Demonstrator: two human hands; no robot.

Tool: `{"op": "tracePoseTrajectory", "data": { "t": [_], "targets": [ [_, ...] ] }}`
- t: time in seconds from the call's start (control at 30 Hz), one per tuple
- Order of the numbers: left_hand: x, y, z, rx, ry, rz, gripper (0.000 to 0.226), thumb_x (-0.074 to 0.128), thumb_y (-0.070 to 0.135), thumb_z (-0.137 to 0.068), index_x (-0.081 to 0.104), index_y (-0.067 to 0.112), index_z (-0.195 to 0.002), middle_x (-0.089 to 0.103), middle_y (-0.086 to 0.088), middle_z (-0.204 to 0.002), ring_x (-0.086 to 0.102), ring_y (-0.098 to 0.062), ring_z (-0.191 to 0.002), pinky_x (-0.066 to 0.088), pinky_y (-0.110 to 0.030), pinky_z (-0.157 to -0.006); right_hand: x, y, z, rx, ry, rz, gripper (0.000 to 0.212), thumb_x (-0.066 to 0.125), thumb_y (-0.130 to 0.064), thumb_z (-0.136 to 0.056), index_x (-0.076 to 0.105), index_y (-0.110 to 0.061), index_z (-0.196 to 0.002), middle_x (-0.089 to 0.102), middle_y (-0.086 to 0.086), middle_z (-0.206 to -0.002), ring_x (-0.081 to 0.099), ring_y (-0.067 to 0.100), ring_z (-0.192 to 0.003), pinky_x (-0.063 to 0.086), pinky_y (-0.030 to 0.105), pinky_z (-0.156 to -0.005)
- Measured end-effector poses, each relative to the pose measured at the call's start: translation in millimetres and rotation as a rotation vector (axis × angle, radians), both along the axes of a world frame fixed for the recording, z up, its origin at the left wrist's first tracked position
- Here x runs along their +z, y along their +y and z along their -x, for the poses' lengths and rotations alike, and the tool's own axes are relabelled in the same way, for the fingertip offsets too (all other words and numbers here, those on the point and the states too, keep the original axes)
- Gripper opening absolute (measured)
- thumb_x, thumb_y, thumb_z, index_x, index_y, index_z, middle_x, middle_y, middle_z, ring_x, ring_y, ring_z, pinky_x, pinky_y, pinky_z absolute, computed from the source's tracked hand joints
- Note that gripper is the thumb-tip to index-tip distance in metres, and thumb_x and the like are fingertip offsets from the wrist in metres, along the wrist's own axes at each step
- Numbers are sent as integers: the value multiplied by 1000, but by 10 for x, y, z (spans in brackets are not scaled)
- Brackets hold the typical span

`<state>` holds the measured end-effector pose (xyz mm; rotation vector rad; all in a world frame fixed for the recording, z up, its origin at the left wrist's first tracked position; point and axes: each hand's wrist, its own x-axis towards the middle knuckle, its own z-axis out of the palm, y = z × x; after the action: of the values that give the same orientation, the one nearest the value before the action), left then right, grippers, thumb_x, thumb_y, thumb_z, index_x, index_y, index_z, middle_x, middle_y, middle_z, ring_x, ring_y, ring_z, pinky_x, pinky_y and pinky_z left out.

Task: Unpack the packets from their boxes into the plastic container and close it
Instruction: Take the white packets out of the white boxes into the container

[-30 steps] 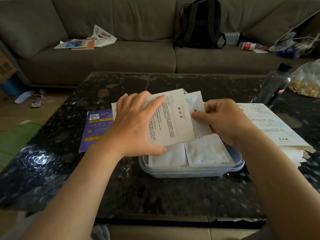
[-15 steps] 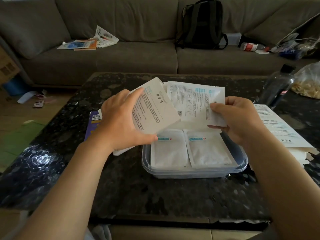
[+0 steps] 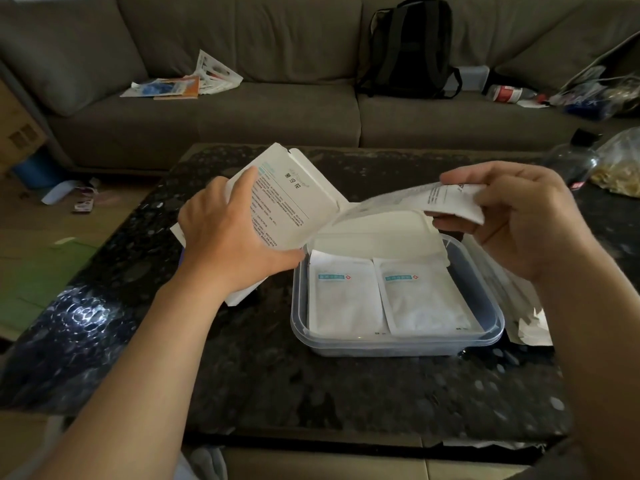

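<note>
Container (image 3: pixel 493 318): sat centre-right on counter (image 3: pixel 311 393), uncovered; lid not identified.
Two packets (image 3: pixel 343 299): lay flat side by side inside.
Box (image 3: pixel 287 199): left hand (image 3: pixel 235 244) gripped it centre-left, flap open.
Packet (image 3: pixel 450 199): right hand (image 3: pixel 519 220) pinched it above container, far end at box mouth.
Progress: judged midway. Held packet not yet laid; white pile (image 3: pixel 533 323) at right, contents unclear; closing outstanding.
</note>
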<state>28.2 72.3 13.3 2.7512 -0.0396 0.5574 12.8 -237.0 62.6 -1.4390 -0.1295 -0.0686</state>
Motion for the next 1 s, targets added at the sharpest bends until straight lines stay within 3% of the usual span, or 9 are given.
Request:
{"op": "tracePoseTrajectory", "data": {
  "t": [0.1, 0.17, 0.23, 0.37, 0.53, 0.7, 0.8, 0.87, 1.0],
  "targets": [
    [17, 4, -6, 31, 33, 5, 129, 78, 77, -46, 19, 30, -151, 39, -10, -140, 38, -33, -130, 26, -55, -110, 1, -21, 22, 132, -37, 61, 37, 35, 17, -95, 67, 2, -104, 76, 20, -98, 75, 35, -96, 63, 35, -75],
    [17, 13, -3, 43, 44, 4, 131, 70, 84, -41, 19, 30, -150, 40, -10, -139, 38, -33, -129, 27, -56, -109, 3, -11, 16, 137, -26, 114, 21, 49, 4, -95, 68, 2, -104, 77, 18, -96, 76, 32, -94, 63, 36, -76],
    [19, 18, 0, 55, 41, 2, 132, 61, 89, -38, 19, 31, -149, 41, -10, -138, 39, -33, -128, 28, -57, -108, 3, 5, 7, 105, 2, 147, 22, 60, -13, -84, 68, 1, -99, 78, 16, -88, 77, 29, -84, 64, 34, -70],
    [40, 11, 5, 53, 53, 31, 130, 75, 80, -45, 16, 32, -150, 38, -10, -141, 37, -34, -131, 26, -56, -110, -8, 58, 1, 49, 40, 253, 31, 65, -29, -79, 68, 0, -90, 73, 11, -67, 72, 23, -60, 63, 32, -58],
    [68, -30, 25, 50, 79, 69, 129, 77, 77, -48, 15, 32, -152, 33, -8, -147, 31, -33, -136, 23, -54, -113, -150, 292, -52, 113, 162, 485, 25, 66, -26, -93, 68, -5, -80, 68, 11, -58, 68, 25, -58, 59, 35, -60],
    [52, -41, 32, 38, 73, 78, 129, 79, 76, -50, 15, 32, -153, 34, -6, -146, 31, -31, -136, 24, -53, -112, -341, 566, -184, 137, 265, 682, 24, 65, -29, -97, 70, -6, -93, 69, 8, -58, 69, 19, -54, 65, 38, -68],
    [58, -60, 43, 30, 72, 76, 128, 81, 74, -52, 14, 32, -153, 32, -6, -148, 30, -30, -136, 22, -53, -114, -429, 720, -258, 100, 218, 873, 19, 66, -34, -96, 59, -20, -108, 73, 5, -67, 69, 16, -52, 63, 31, -58],
    [63, -71, 46, 29, 73, 71, 127, 81, 73, -52, 15, 32, -153, 33, -7, -147, 31, -30, -135, 23, -52, -113, -504, 785, -283, 90, 194, 986, 32, 68, -40, -93, 54, -28, -120, 71, 1, -82, 70, 16, -54, 61, 27, -55],
    [65, -78, 34, 27, 76, 75, 128, 82, 73, -51, 15, 32, -152, 33, -7, -147, 31, -31, -134, 23, -53, -113, -646, 809, -277, 134, 100, 1142, 52, 71, -46, -90, 44, -35, -133, 65, -5, -97, 69, 14, -67, 60, 29, -69]
  ]
}}
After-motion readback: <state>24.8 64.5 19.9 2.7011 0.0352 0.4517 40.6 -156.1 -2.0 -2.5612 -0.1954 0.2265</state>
